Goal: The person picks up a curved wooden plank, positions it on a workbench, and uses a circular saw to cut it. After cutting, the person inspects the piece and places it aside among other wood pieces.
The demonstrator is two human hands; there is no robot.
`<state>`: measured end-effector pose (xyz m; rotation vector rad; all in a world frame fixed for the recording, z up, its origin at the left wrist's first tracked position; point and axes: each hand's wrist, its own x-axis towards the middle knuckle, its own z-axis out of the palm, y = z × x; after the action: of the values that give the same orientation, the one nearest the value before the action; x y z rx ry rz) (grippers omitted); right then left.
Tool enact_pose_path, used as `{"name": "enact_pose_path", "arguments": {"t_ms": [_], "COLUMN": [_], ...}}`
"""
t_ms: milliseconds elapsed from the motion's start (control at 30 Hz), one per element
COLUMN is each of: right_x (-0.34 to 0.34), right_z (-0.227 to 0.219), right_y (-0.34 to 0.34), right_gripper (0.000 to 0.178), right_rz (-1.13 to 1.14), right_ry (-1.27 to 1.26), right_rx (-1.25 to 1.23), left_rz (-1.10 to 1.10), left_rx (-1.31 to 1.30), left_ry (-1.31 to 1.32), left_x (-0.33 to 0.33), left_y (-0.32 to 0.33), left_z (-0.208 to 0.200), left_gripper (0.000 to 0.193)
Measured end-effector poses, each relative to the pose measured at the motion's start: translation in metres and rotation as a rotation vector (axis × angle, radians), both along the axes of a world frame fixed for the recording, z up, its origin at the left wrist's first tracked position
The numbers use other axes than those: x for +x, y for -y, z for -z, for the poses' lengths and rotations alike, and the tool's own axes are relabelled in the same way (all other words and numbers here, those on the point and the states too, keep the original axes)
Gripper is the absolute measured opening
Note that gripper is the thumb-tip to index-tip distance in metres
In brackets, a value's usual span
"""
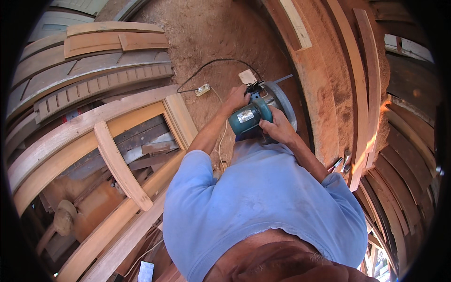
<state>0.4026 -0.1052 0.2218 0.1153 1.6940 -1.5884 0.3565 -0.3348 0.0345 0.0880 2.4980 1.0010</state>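
Observation:
In front of my body is a teal circular saw with a grey blade guard on its right side. My right hand is closed around the saw's teal handle. My left hand reaches to the far side of the saw, its fingers bent against the dark parts by the base; what exactly they grip is partly hidden. A black cord loops from the saw's far end to a white socket block on the ground.
A wooden frame with crosspieces lies at the left, near stacked panels. To the right, a sawdust-covered bench carries long boards. More planks are stacked beyond it. A pale cable runs along the dirt floor.

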Motion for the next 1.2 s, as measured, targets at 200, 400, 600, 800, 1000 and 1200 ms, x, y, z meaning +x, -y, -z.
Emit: {"name": "enact_pose_path", "arguments": {"t_ms": [200,400,600,800,1000,1200], "right_x": [-0.024,-0.041,-0.065,-0.088,-0.093,-0.100], "right_z": [-0.020,-0.037,-0.048,-0.062,-0.040,-0.022], "right_y": [-0.004,-0.032,-0.067,-0.104,-0.130,-0.128], "right_gripper": [0.048,0.043,0.042,0.042,0.041,0.043], "right_rz": [0.003,0.108,0.205,0.229,0.186,0.289], "right_ry": [-0.122,-0.254,-0.426,-0.296,-0.264,-0.448], "right_rx": [0.055,-0.072,-0.147,-0.108,-0.077,0.033], "left_rz": [0.021,-0.647,-0.594,-0.492,-0.468,-0.592], "left_rx": [0.008,0.650,1.647,1.647,1.784,1.729], "left_ry": [-0.026,-0.102,0.569,0.317,0.537,0.695], "left_x": [-0.028,-0.048,-0.046,-0.074,-0.077,-0.098], "left_y": [0.000,0.005,-0.074,-0.151,-0.167,-0.178], "left_z": [-0.025,-0.009,-0.029,-0.053,-0.020,-0.054], "left_gripper": [0.034,0.050,0.045,0.042,0.036,0.036]}}
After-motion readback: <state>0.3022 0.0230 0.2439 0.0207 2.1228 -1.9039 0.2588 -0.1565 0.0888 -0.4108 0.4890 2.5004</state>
